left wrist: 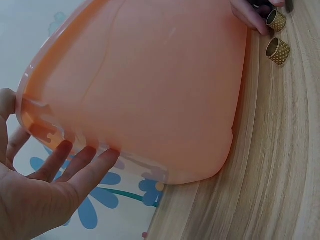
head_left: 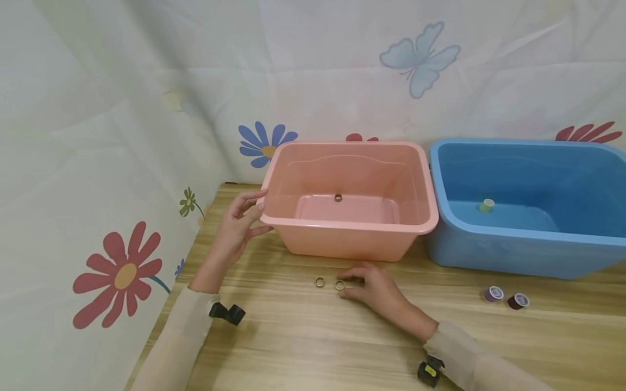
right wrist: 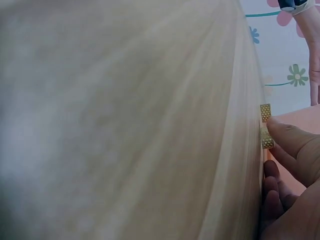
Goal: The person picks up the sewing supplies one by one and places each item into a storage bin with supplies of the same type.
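Observation:
My left hand (head_left: pixel 231 233) holds the near left corner of a pink plastic bin (head_left: pixel 342 241), its thumb at the rim and several fingers under it in the left wrist view. In front of the bin, my right hand (head_left: pixel 376 290) pinches a brass thimble (head_left: pixel 339 284), open-ended and dimpled, between thumb and forefinger at the tabletop. A second brass thimble (left wrist: pixel 278 51) stands just left of it on the wood, with nothing touching it. Inside the pink bin lies one more small brass ring-shaped piece (head_left: pixel 338 198).
A blue bin (head_left: pixel 513 255) stands close against the pink one's right side, with a pale green thread spool (head_left: pixel 486 205) inside. Before it on the wooden table (head_left: pixel 293 342) sit a purple spool (head_left: pixel 493 294) and a dark spool (head_left: pixel 518 301). A flowered curtain (head_left: pixel 318 65) hangs behind.

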`<state>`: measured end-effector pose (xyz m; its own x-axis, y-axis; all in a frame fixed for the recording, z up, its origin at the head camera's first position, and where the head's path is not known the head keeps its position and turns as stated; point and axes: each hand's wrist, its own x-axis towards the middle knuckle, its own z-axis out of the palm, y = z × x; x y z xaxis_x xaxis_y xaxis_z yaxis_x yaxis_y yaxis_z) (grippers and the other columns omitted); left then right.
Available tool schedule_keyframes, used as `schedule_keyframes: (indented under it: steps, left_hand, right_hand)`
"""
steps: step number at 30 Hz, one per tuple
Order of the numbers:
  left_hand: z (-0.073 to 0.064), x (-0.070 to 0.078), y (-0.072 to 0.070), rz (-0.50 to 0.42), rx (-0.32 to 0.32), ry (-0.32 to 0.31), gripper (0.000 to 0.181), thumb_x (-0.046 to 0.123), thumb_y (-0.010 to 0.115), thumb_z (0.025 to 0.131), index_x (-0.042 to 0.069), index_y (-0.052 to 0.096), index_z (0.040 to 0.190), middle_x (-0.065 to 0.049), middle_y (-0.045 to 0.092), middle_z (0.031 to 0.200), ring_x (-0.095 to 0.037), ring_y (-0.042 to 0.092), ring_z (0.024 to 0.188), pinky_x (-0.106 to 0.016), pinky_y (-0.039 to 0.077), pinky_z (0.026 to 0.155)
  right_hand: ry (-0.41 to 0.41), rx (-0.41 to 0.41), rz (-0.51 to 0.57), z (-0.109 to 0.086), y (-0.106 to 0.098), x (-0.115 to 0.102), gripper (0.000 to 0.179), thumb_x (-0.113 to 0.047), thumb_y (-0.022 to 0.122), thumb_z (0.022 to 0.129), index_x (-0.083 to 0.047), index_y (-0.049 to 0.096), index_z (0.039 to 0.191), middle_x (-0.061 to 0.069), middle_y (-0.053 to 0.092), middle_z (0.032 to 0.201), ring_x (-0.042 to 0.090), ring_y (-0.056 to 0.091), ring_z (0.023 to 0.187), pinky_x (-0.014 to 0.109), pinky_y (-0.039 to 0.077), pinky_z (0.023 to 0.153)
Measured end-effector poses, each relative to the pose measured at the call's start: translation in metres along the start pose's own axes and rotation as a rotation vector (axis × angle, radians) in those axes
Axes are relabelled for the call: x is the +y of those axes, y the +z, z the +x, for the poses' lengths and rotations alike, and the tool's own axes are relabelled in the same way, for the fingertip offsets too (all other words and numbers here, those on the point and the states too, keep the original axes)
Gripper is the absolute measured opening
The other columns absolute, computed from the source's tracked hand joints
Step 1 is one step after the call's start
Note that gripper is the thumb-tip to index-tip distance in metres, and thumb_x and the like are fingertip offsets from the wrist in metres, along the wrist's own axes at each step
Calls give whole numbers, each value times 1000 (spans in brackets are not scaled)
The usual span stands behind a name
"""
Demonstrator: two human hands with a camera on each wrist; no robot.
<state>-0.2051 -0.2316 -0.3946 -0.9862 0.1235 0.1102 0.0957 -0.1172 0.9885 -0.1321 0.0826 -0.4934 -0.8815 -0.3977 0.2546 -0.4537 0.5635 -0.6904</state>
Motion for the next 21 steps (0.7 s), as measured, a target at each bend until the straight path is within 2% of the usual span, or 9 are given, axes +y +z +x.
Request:
schedule_keyframes:
  steps: [8, 21]
  left_hand:
    - [1, 0, 0, -1, -2, -4, 28, 18, 64, 102, 17, 63, 130, -8, 51, 138, -33, 57, 120, -46, 61, 84]
    - [1, -2, -1, -2, -1, -4, 28, 18, 64, 102, 17, 63, 130, -9, 50, 139, -34, 55, 122, -43, 62, 82]
  right_hand:
    - [0, -8, -10, 4, 3, 1, 26, -17, 90, 76, -16, 81, 101, -5, 72, 97, 18, 65, 94, 34, 55, 83]
    - [-6, -8, -7, 3, 2, -2, 23, -18, 89, 78, -17, 81, 100, -6, 72, 97, 17, 66, 93, 34, 55, 82]
